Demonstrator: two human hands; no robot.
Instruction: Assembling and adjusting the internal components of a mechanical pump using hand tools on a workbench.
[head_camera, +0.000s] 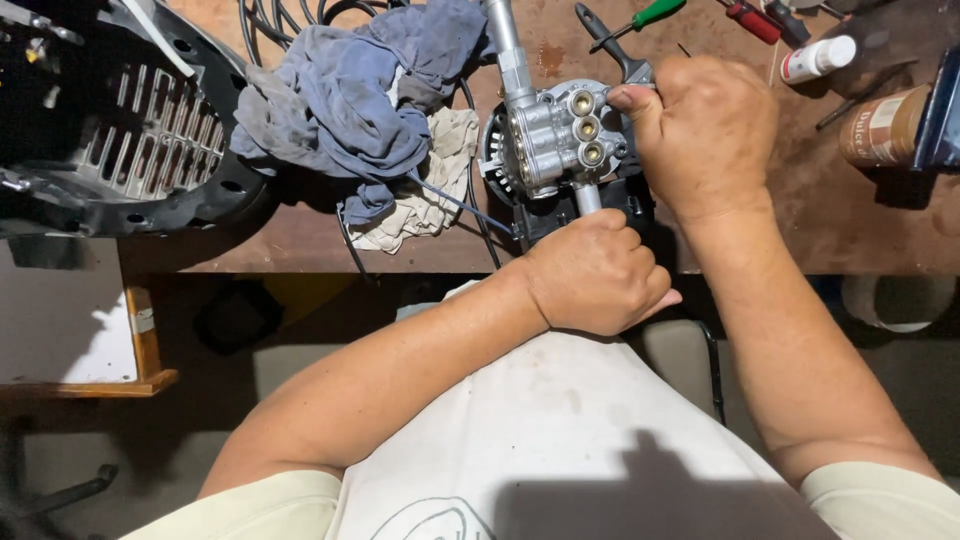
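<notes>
The metal pump head (560, 140) lies at the desk's (800, 220) near edge, its long axis running away from that edge, its three brass ports facing up; the left hand (590, 275) is fisted around its near pipe stub; the right hand (705, 130) presses its fingers (635, 98) together against the pump's far right side; a blue rag (350, 100) lies just left.

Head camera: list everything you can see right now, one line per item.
Pump: one, silver, bench centre, three brass ports.
Rags: a heap, blue and cream, left of pump.
Cables: several, black, behind rags.
Housing: one, black, slotted, far left.
Screwdrivers: green-handled and red-handled, top edge.
Bottle: one, white, top right.
Can: one, brown, right edge.
Bench: one, brown wood.
Left hand: closed on the stub under the pump.
Right hand: grips the pump's right side.
</notes>
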